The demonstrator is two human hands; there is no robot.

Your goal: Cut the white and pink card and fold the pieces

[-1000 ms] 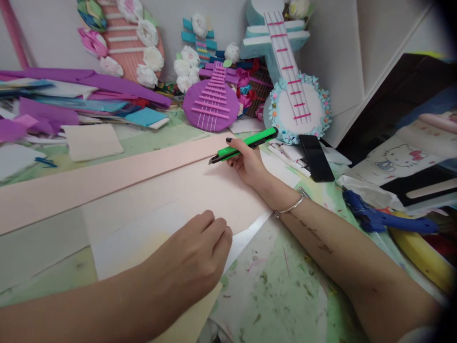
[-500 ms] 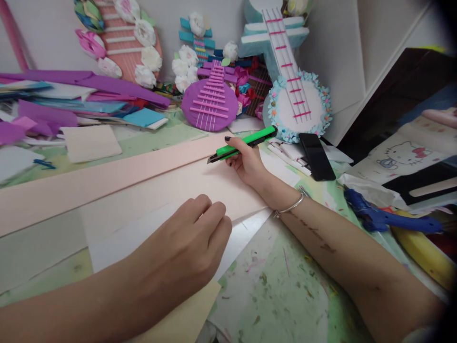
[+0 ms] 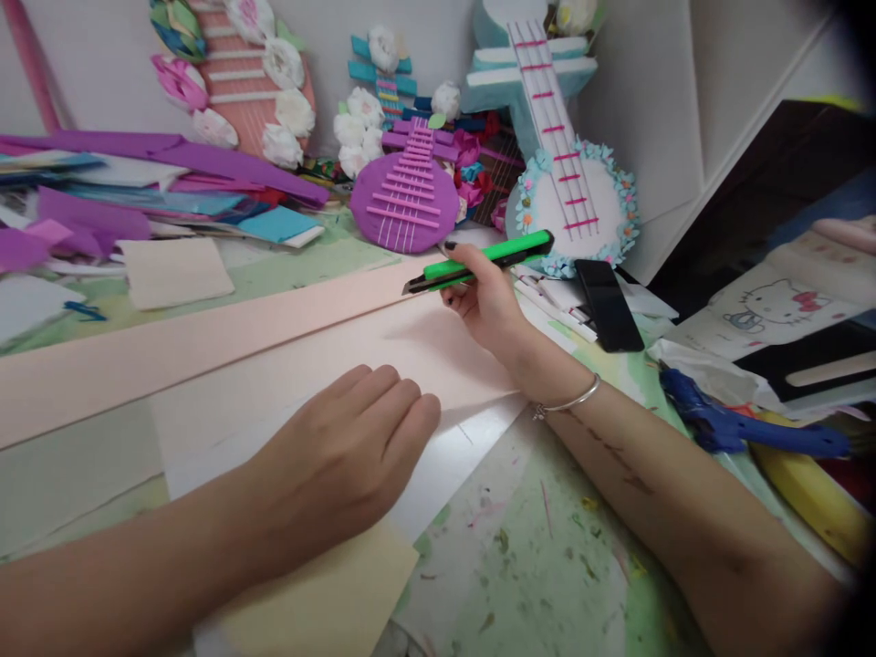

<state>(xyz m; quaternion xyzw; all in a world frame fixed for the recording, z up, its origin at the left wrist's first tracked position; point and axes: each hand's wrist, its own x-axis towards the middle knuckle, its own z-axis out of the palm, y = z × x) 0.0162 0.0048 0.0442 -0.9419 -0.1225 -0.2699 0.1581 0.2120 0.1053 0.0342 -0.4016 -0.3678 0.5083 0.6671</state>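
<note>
My right hand (image 3: 487, 301) grips a green utility knife (image 3: 479, 262), blade pointing left, just above the far end of a pale pink foam sheet (image 3: 301, 365). A silver bangle circles that wrist. My left hand (image 3: 342, 456) lies flat on the near part of the sheet, fingers stretched out and together, pressing it down. A long pink strip (image 3: 184, 342) runs along the sheet's far edge. A white sheet (image 3: 452, 465) and a cream sheet (image 3: 315, 593) lie beneath.
Foam craft instruments stand against the wall: a purple one (image 3: 405, 196), a teal and white guitar (image 3: 568, 182) and a pink one (image 3: 253, 73). Purple and blue foam sheets (image 3: 137, 182) pile at the left. A black phone (image 3: 606, 301) and blue glue gun (image 3: 739, 424) lie right.
My left hand has gone from a loose curl to lying flat, sliding a little left and away. The right hand has lifted the knife slightly up and to the right.
</note>
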